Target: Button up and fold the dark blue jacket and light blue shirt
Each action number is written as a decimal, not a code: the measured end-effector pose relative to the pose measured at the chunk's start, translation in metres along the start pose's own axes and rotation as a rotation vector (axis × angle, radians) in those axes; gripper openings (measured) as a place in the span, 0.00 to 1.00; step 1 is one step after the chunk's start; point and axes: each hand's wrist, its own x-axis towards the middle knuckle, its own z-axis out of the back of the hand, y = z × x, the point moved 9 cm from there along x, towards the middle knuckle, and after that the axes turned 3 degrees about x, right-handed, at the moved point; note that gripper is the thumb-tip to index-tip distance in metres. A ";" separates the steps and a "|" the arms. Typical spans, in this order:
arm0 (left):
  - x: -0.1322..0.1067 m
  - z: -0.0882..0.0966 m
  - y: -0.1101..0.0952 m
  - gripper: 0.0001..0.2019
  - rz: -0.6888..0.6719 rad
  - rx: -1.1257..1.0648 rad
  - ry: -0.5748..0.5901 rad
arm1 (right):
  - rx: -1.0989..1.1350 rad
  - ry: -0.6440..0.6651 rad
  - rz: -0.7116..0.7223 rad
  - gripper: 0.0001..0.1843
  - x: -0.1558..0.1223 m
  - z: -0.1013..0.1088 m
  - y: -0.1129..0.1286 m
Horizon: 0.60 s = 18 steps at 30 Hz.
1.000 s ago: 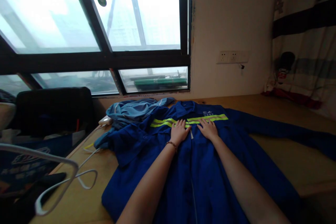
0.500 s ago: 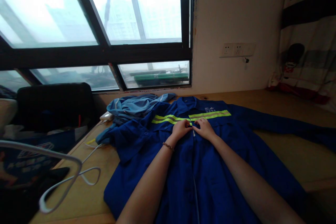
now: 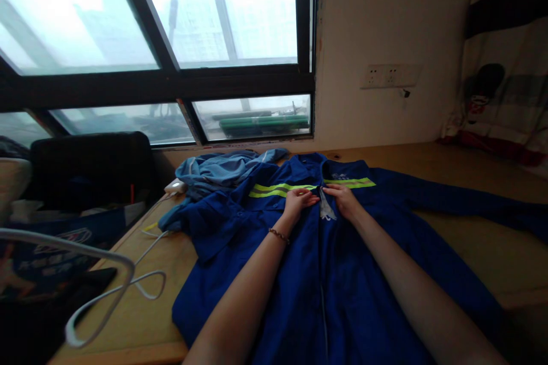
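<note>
Blue long-sleeved cloth jacket with yellow-green stripe [image 3: 299,274] lies spread on yellowish wooden bench [image 3: 462,251]. Step in hand: handling front opening at chest. Left hand [image 3: 298,199], right hand [image 3: 345,199]: grips narrow, seemingly pinching facing edges. Next move likely needs steady fingertips.

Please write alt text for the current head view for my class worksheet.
A person's left hand and right hand hold the chest of a yellow-striped blue jacket spread on a wooden surface. Light blue clothing lies beside it, near a window.
</note>
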 end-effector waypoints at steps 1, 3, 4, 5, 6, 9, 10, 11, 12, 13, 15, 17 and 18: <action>-0.001 -0.001 0.001 0.07 0.010 -0.014 0.017 | 0.078 0.033 -0.043 0.16 0.000 -0.003 -0.005; -0.002 -0.002 0.001 0.08 0.021 -0.013 0.038 | 0.127 0.058 -0.117 0.14 -0.002 -0.006 -0.015; -0.003 -0.002 0.001 0.08 0.021 -0.008 0.043 | 0.127 0.059 -0.134 0.13 -0.002 -0.006 -0.019; -0.003 -0.002 0.001 0.08 0.018 -0.001 0.049 | 0.127 0.054 -0.136 0.11 -0.002 -0.006 -0.022; -0.004 -0.002 0.001 0.08 0.014 0.007 0.055 | 0.127 0.046 -0.131 0.10 -0.002 -0.005 -0.023; -0.005 -0.004 0.000 0.08 -0.009 0.041 0.066 | 0.122 0.037 -0.111 0.09 -0.002 -0.006 -0.024; -0.005 -0.004 -0.001 0.08 -0.017 0.052 0.066 | 0.118 0.032 -0.111 0.08 -0.001 -0.005 -0.024; -0.005 -0.004 -0.001 0.08 -0.024 0.061 0.063 | 0.112 0.026 -0.113 0.08 -0.001 -0.005 -0.025; -0.004 -0.004 -0.001 0.08 -0.029 0.069 0.061 | 0.110 0.017 -0.114 0.09 0.000 -0.004 -0.025; -0.004 -0.004 -0.001 0.09 -0.031 0.077 0.061 | 0.112 0.009 -0.114 0.09 0.000 -0.003 -0.026; -0.004 -0.005 0.000 0.09 -0.032 0.090 0.062 | 0.124 -0.006 -0.117 0.10 0.001 -0.001 -0.027; -0.003 -0.005 0.000 0.09 -0.033 0.101 0.064 | 0.143 -0.018 -0.121 0.11 0.002 0.001 -0.029; -0.003 -0.005 0.000 0.09 -0.036 0.104 0.066 | 0.154 -0.020 -0.122 0.12 0.002 0.002 -0.030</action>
